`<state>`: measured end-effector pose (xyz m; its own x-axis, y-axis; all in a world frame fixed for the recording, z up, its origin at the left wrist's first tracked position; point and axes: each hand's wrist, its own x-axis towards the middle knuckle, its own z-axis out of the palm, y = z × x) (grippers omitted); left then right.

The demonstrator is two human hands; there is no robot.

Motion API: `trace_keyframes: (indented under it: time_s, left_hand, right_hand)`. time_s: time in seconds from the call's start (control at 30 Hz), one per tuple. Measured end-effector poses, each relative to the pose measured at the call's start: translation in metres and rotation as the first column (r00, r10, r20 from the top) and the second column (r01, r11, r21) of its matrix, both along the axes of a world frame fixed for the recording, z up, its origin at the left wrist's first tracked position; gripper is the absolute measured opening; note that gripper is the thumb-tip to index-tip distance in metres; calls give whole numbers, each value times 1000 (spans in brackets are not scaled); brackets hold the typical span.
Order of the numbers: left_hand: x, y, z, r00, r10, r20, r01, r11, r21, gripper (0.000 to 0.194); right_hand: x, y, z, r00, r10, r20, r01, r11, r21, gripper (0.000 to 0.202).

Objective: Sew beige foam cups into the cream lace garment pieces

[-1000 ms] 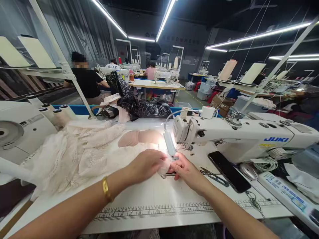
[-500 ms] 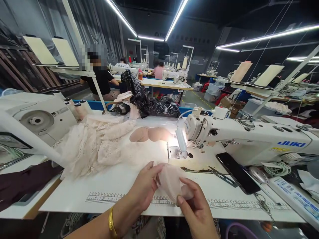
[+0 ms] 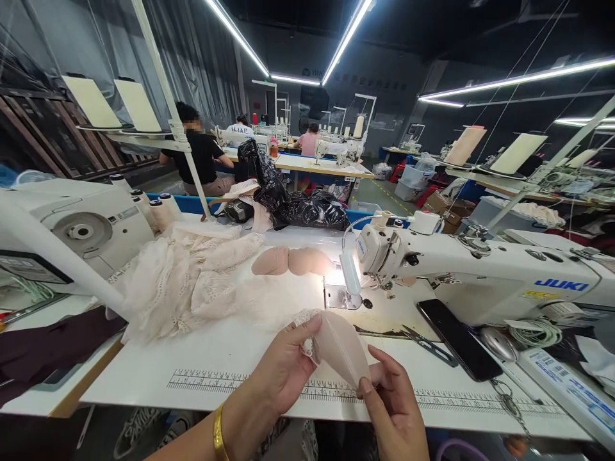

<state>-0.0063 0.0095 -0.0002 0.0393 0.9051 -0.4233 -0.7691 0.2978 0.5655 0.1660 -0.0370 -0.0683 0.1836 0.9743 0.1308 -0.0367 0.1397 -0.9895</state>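
Note:
A pale, sheer fabric cup piece point(image 3: 340, 346) with a seam down its middle is stretched between my two hands, above the table's front edge. My left hand point(image 3: 291, 362) pinches its upper left end, where a lace edge bunches beside the thumb. At the lower right tip, my right hand point(image 3: 389, 400) grips the cloth between thumb and fingers, its index finger raised. Just beyond the hands is the sewing machine point(image 3: 432, 256), its lamp lighting the needle plate point(image 3: 342, 297). Two joined beige cups point(image 3: 291, 261) lie left of the needle.
Cream lace fabric point(image 3: 177, 282) is heaped on the left. Thread snips point(image 3: 430, 346), a black phone point(image 3: 459, 339) and a computer mouse point(image 3: 498, 346) lie on the right. A black plastic bag point(image 3: 307, 208) sits behind. Co-workers sit at machines farther back, one in a black shirt point(image 3: 195, 160).
My right hand has moved slightly right and down, pulling the fabric piece longer and tauter. The lace edge by my left hand shows more now. The view has shifted slightly.

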Motion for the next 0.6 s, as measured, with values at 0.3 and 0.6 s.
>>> trace_keyframes:
  time_s: [0.3, 0.6]
  left_hand:
    - [4, 0, 6, 1000, -24, 13, 24, 999, -45, 10]
    - [9, 3, 6, 987, -156, -49, 159, 986, 55, 41]
  right_hand:
    - [1, 1, 4, 999, 7, -47, -9, 998, -58, 58]
    - [-1, -2, -4, 1000, -24, 3, 24, 999, -35, 58]
